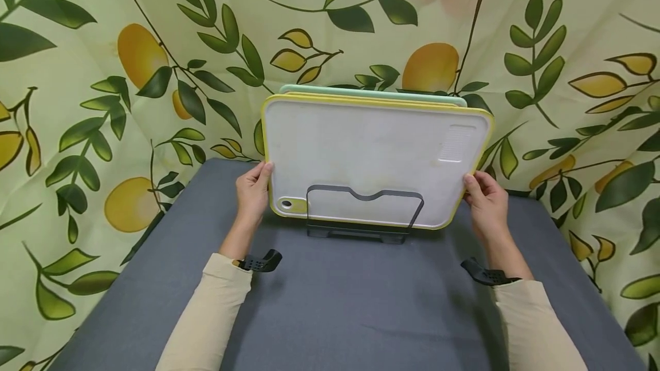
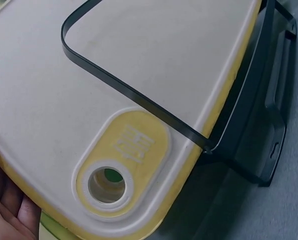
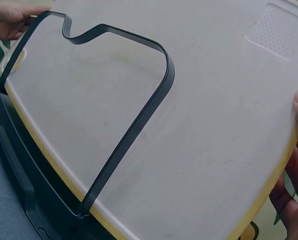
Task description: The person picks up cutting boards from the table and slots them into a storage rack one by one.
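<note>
A white cutting board [image 1: 361, 147] with a yellow rim leans in a dark metal rack [image 1: 361, 231], behind its bent front bar. The board sits slightly tilted, its right end lower. My left hand [image 1: 252, 190] grips its left edge, thumb on the front face. On the opposite edge my right hand [image 1: 486, 202] holds on, thumb in front and fingers behind. Near the lower left corner is a yellow patch with a round hole [image 2: 107, 184]. A textured grating patch [image 3: 277, 31] marks the upper right. Behind it, a board with a mint-green rim [image 1: 371, 94] shows along the top.
The rack stands on a table with a grey cloth [image 1: 361, 296]. A curtain [image 1: 330, 33] printed with leaves and fruit hangs behind and at both sides. Black straps [image 1: 263, 261] are worn on both wrists.
</note>
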Action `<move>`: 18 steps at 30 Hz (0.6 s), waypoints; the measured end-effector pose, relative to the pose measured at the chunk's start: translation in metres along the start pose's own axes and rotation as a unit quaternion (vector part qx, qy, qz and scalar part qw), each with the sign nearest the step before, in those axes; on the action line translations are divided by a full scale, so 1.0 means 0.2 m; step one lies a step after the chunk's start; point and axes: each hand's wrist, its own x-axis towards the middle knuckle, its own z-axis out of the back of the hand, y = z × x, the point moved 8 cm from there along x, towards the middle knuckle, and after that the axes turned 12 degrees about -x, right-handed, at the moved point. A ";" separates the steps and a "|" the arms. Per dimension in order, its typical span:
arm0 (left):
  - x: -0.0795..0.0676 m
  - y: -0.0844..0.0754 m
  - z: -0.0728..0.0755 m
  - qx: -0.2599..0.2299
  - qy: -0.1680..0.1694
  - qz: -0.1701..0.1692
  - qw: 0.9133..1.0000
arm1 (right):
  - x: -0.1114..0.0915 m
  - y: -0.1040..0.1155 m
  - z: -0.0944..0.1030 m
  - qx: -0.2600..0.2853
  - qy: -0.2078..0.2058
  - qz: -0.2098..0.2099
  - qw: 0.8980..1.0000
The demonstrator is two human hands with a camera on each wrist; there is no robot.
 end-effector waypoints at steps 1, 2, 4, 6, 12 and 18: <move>0.00 0.00 -0.01 -0.004 0.001 0.000 1.000 | 0.00 0.00 0.01 -0.001 -0.005 -0.001 1.000; 0.00 0.00 -0.02 -0.006 0.002 0.000 1.000 | 0.00 0.00 0.02 -0.002 -0.010 -0.003 1.000; 0.00 0.01 -0.05 -0.009 0.004 -0.001 1.000 | 0.00 0.01 0.04 -0.002 -0.017 -0.008 1.000; 0.00 0.01 -0.06 -0.011 0.005 0.000 1.000 | 0.00 0.02 0.05 0.003 -0.019 -0.012 1.000; 0.00 0.03 -0.10 -0.014 0.008 0.011 1.000 | 0.01 0.01 0.10 0.015 -0.024 -0.010 1.000; 0.00 0.05 -0.15 -0.007 0.019 0.014 1.000 | 0.04 -0.01 0.14 0.011 -0.036 -0.007 0.999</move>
